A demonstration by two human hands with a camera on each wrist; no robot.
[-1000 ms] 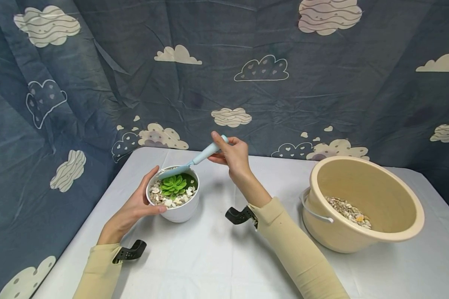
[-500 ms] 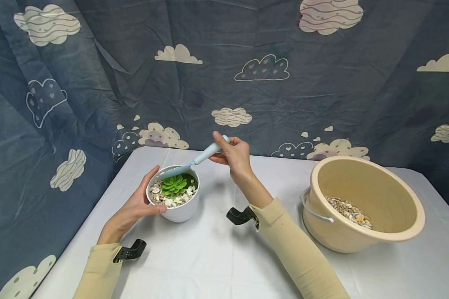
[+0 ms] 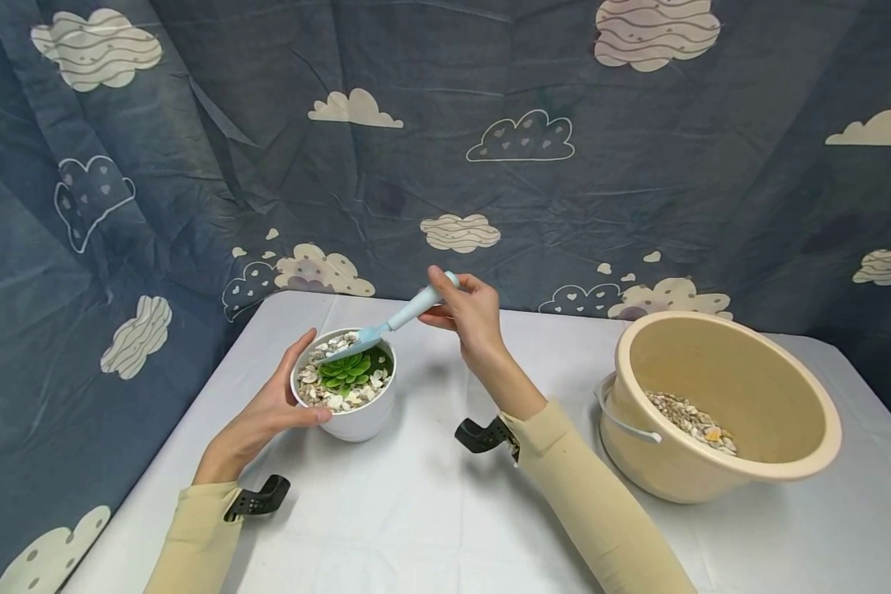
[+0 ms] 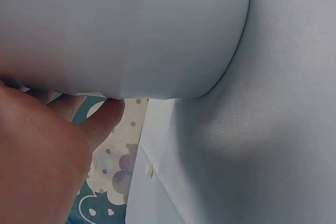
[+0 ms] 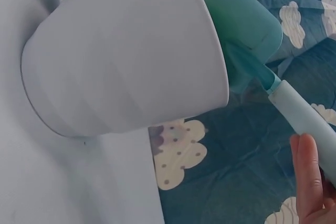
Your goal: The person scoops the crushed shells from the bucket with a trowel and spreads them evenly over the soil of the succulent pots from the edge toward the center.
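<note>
My left hand [image 3: 261,406] holds a white flower pot [image 3: 358,426] from the left side, thumb at the front and fingers round the back. In the pot sit a green succulent [image 3: 344,373] and pale pebbles or shell bits [image 3: 339,401]. With thumb and fingers, my right hand [image 3: 475,320] grips the handle of a light blue garden trowel [image 3: 414,308]. Its blade slants down over the pot's rim, above the far side of the succulent. The right wrist view shows the trowel's blade [image 5: 251,30] beyond the pot wall [image 5: 131,56]; the left one shows fingers touching the pot [image 4: 131,35].
A beige bucket [image 3: 657,462] stands on the right of the white-covered table [image 3: 386,520], with pebbles or shells [image 3: 690,422] at its bottom and its handle [image 3: 624,419] hanging on the left. Behind the table hangs a dark blue cloud-patterned cloth [image 3: 386,190].
The trowel's blade has turned and shifted slightly right over the succulent, showing more pebbles at the pot's far side. My right hand has moved slightly right; my left hand and the pot stay put.
</note>
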